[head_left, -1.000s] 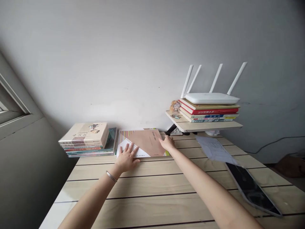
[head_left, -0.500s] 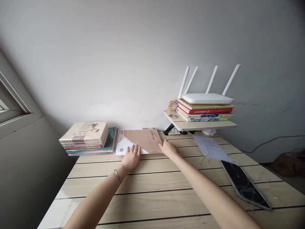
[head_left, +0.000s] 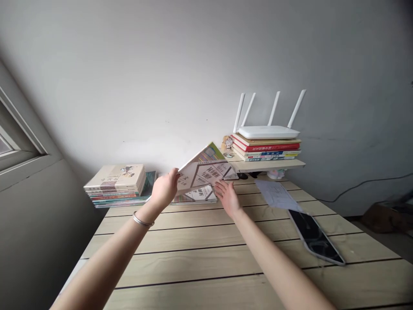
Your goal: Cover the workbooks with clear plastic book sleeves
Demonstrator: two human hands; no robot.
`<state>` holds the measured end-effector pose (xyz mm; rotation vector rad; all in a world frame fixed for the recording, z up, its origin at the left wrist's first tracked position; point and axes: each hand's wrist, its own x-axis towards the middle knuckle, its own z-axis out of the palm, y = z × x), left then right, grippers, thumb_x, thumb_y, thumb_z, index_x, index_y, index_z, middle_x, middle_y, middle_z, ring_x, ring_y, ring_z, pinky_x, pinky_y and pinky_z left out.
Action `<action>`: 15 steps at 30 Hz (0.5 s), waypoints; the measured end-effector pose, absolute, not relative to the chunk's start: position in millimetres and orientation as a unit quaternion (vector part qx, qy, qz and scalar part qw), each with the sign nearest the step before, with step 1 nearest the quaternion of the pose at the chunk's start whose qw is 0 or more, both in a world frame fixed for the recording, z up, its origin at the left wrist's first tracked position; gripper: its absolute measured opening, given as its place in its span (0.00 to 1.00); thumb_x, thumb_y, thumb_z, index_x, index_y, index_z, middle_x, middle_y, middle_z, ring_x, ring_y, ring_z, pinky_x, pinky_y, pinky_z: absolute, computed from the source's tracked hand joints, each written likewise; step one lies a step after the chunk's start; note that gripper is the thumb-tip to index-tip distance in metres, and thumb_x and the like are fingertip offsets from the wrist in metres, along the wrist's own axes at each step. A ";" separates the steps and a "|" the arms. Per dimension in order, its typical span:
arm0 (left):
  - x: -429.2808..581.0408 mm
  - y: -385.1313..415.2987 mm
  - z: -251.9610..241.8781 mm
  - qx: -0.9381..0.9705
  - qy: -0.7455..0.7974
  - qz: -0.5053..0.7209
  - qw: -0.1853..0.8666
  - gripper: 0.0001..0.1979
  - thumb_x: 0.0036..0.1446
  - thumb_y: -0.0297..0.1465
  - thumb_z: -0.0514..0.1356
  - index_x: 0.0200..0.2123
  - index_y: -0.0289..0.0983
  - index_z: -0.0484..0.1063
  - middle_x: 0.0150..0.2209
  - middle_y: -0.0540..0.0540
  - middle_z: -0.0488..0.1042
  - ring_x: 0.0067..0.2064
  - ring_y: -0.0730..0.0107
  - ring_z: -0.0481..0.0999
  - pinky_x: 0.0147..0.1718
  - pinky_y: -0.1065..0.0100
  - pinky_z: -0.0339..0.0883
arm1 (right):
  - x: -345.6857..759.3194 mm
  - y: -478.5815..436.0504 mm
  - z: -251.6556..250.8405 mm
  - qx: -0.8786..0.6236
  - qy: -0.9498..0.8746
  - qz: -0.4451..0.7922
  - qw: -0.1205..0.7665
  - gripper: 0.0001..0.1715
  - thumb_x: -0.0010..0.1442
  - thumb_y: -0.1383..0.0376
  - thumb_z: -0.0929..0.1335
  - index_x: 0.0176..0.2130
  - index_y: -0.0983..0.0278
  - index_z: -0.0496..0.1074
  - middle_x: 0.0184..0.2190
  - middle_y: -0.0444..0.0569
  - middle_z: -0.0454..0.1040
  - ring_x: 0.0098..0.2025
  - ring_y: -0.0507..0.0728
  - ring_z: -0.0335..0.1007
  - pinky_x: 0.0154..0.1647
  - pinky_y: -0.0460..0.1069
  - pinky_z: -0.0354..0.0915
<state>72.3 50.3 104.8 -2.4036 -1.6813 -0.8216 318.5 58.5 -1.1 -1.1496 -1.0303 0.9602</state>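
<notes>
My left hand [head_left: 164, 188] grips the left edge of a thin book [head_left: 206, 170] with a white, grey and green cover, raised and tilted above the table. Under it lies another similar book [head_left: 201, 193], partly covered by the raised one. Close to the raised book's lower right edge is my right hand [head_left: 228, 198], palm turned up and fingers apart; whether it touches the book I cannot tell. To the left of my left hand stands a stack of books [head_left: 112, 183], a cream one on top.
A white router [head_left: 267, 132] sits on a pile of books [head_left: 267, 148] on a small raised shelf [head_left: 264, 165]. On the right of the slatted table [head_left: 193, 245] lie a paper sheet [head_left: 275, 194] and a dark-screened tablet [head_left: 316, 237]. A wall stands behind.
The tan-covered book lying flat is gone from view on top. My left hand now holds up a tilted book, and my right hand has turned palm up with its fingers spread.
</notes>
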 end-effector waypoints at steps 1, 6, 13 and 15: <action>67.9 42.2 113.2 -0.778 -0.551 -0.302 0.006 0.10 0.62 0.32 0.47 0.39 0.38 0.67 0.29 0.45 0.74 0.31 0.63 0.74 0.29 0.68 0.63 | 314.8 52.8 1.7 -0.476 -0.467 0.435 0.605 0.47 0.58 0.39 0.40 0.59 0.61 0.58 0.55 0.56 0.67 0.56 0.59 0.64 0.49 0.53 0.65; 40.6 16.8 109.4 -0.649 -0.509 -0.448 -0.345 0.08 0.55 0.35 0.56 0.33 0.36 0.67 0.30 0.46 0.74 0.33 0.65 0.74 0.31 0.66 0.68 | 297.2 20.3 27.8 -0.363 -0.514 0.514 0.582 0.43 0.58 0.37 0.50 0.54 0.62 0.65 0.45 0.55 0.75 0.48 0.62 0.70 0.46 0.56 0.65; 20.3 -12.7 41.6 -0.380 -0.466 -0.423 -0.678 0.08 0.51 0.29 0.63 0.34 0.34 0.67 0.29 0.42 0.76 0.30 0.64 0.77 0.32 0.63 0.73 | 290.2 -13.8 31.8 -0.414 -0.476 0.582 0.513 0.20 0.47 0.58 0.72 0.41 0.61 0.71 0.36 0.48 0.78 0.37 0.60 0.74 0.39 0.53 0.67; 17.6 -26.7 20.7 -0.337 -0.483 -0.406 -0.698 0.07 0.52 0.27 0.62 0.33 0.33 0.66 0.28 0.41 0.76 0.31 0.63 0.78 0.33 0.62 0.74 | 287.5 -20.3 14.8 -0.459 -0.456 0.600 0.470 0.15 0.46 0.58 0.72 0.34 0.62 0.71 0.30 0.47 0.78 0.34 0.59 0.74 0.37 0.53 0.68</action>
